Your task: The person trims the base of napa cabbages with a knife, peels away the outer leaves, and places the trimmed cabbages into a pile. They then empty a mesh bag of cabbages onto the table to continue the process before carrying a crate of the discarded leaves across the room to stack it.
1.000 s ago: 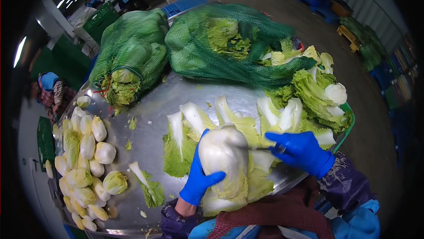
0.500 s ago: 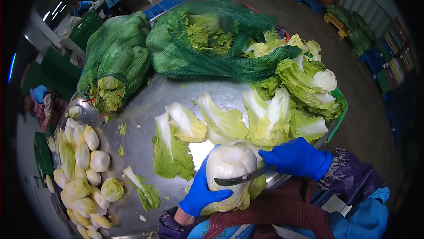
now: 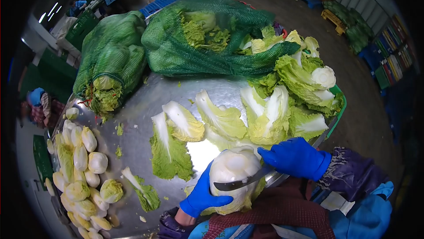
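Observation:
My left hand point(image 3: 202, 193), in a blue glove, grips a pale napa cabbage head point(image 3: 234, 172) at the near edge of the steel table point(image 3: 145, 102). Its cut base faces up toward me. My right hand point(image 3: 295, 156), also gloved in blue, holds a knife point(image 3: 242, 181) whose dark blade lies across the cabbage's front. Loose outer leaves point(image 3: 221, 119) lie spread on the table just beyond the cabbage.
Two green mesh sacks point(image 3: 194, 40) of cabbages lie at the table's far side. Trimmed cabbage heads point(image 3: 84, 159) are piled along the left edge. Untrimmed cabbages point(image 3: 309, 84) heap at the right. Other people point(image 3: 37, 104) work at the left and back.
The cabbage was tipped up so its base faces me and drawn toward the table's near edge. The knife came across its front, then shifted slightly lower.

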Demonstrator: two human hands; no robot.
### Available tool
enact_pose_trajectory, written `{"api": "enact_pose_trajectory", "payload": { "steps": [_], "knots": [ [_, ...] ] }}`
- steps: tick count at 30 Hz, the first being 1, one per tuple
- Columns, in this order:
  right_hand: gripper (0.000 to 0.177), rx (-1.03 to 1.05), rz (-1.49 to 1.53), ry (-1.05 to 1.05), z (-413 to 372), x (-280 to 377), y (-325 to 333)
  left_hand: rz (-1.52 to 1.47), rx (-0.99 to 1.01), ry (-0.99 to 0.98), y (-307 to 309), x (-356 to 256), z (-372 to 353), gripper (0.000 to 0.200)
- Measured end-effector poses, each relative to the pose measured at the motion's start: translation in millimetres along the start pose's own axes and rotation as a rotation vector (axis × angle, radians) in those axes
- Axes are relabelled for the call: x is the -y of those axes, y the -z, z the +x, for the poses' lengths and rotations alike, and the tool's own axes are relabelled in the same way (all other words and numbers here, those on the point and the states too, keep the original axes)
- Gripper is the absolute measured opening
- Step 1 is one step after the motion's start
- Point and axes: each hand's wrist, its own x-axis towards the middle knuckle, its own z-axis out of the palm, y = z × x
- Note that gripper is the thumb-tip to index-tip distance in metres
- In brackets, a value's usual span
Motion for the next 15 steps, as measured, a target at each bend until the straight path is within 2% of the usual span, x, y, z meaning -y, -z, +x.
{"api": "enact_pose_trajectory", "payload": {
  "steps": [3, 6, 8, 9, 11, 15],
  "knots": [
    [0.021, -0.041, -0.024, 0.028, 1, 3, -8, 0.052, 0.038, -0.01, -6, -2, 0, 0.104],
    [0.021, 0.022, -0.112, -0.008, 4, 0, -11, 0.073, 0.031, 0.01, -6, 0, 3, 0.104],
    [0.019, -0.158, -0.022, -0.035, -4, -12, -38, 0.144, -0.005, -0.012, -5, 11, 2, 0.104],
    [0.019, -0.159, -0.022, -0.036, -11, -23, -50, 0.145, -0.005, -0.012, -6, 11, 1, 0.104],
    [0.021, -0.017, 0.126, -0.254, -22, -47, -64, 0.138, 0.003, -0.093, -6, 9, 3, 0.105],
    [0.026, 0.042, 0.252, -0.374, -15, -36, -30, 0.171, -0.036, -0.056, 1, 10, 2, 0.105]
  ]
}}
